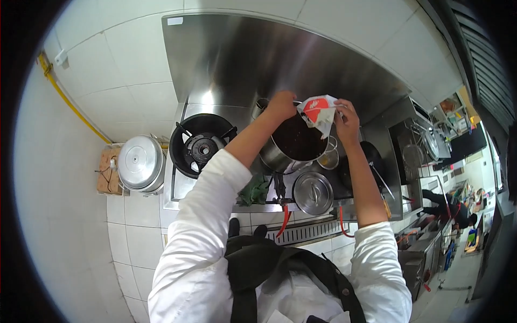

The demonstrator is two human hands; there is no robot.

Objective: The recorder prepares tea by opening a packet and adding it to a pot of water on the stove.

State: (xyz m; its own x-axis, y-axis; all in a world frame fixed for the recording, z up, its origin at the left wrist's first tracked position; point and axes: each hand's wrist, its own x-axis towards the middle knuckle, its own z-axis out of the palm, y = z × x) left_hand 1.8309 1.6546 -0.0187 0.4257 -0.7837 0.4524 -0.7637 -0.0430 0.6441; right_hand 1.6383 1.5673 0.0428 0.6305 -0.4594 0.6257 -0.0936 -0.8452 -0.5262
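Note:
A steel stockpot (pixel 278 155) stands on the range, and a dark liquid (pixel 299 139) fills its inside. Above the pot's far right side is a white plastic packet (pixel 319 111) with red print, its lower end hanging over the opening. My right hand (pixel 347 121) pinches the packet's right edge between thumb and fingers. My left hand (pixel 282 105) is curled at the pot's far left rim, close to the packet's left edge; its fingertips are hidden, so whether it grips the packet cannot be told. A round lid (pixel 313 193) with a handle lies in front of the pot.
To the left sits a black wok burner ring (pixel 202 145). A crumpled green cloth (pixel 255 190) lies near the range's front edge. A dark wok (pixel 369 161) is to the right. Lidded aluminium pots (pixel 139 161) stand farther left. Another person (pixel 456 210) is in the background.

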